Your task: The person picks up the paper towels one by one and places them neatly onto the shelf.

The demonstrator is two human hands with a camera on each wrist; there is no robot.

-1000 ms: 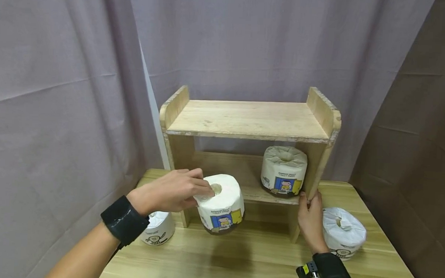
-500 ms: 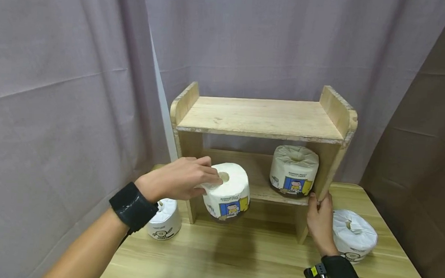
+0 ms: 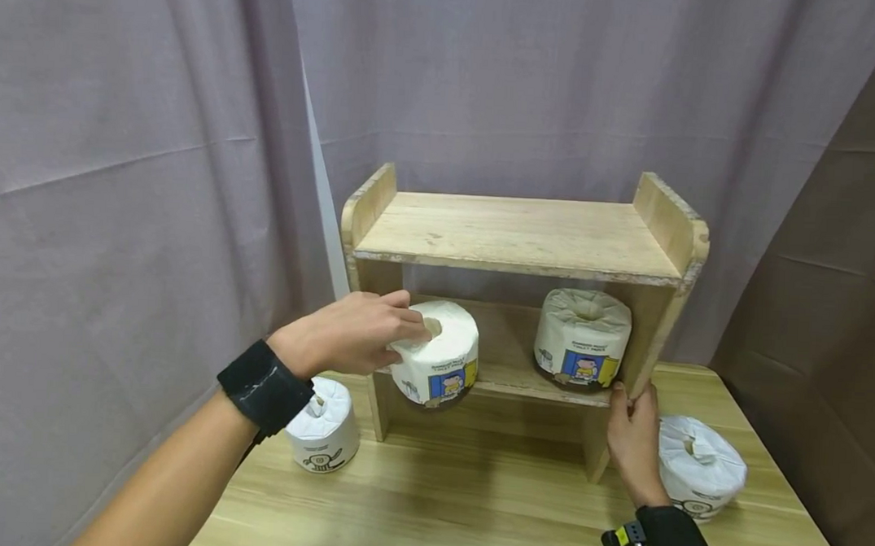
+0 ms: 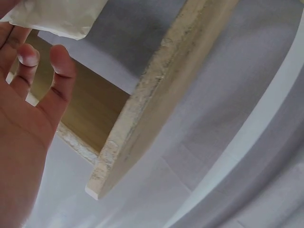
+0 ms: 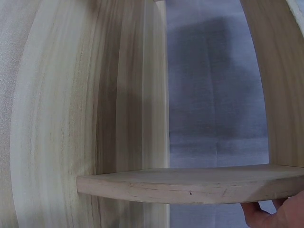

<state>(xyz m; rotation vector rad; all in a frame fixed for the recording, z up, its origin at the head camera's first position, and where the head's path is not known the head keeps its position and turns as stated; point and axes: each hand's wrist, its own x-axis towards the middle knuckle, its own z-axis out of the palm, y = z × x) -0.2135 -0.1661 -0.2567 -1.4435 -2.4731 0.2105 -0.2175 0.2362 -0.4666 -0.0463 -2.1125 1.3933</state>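
My left hand (image 3: 357,331) pinches a toilet paper roll (image 3: 444,363) by the side of its core hole, with a blue and yellow picture facing me. The roll hangs slightly tilted in front of the left part of the middle shelf; whether it touches the board I cannot tell. In the left wrist view the wrapped roll (image 4: 59,16) shows only its lower edge above the fingers. My right hand (image 3: 634,436) grips the right side panel of the wooden shelf unit (image 3: 516,236) near the middle board. A second picture roll (image 3: 584,340) stands upright on that board at the right.
On the wooden table (image 3: 442,501), one white-wrapped roll (image 3: 322,427) stands left of the unit and another white roll (image 3: 700,468) stands right, beside my right wrist. A grey curtain (image 3: 534,82) hangs behind. The unit's top board overhangs the middle shelf.
The left hand has raised the toilet paper roll and brought it toward the middle shelf. The right hand keeps its grip on the side panel. The head view has shifted slightly.
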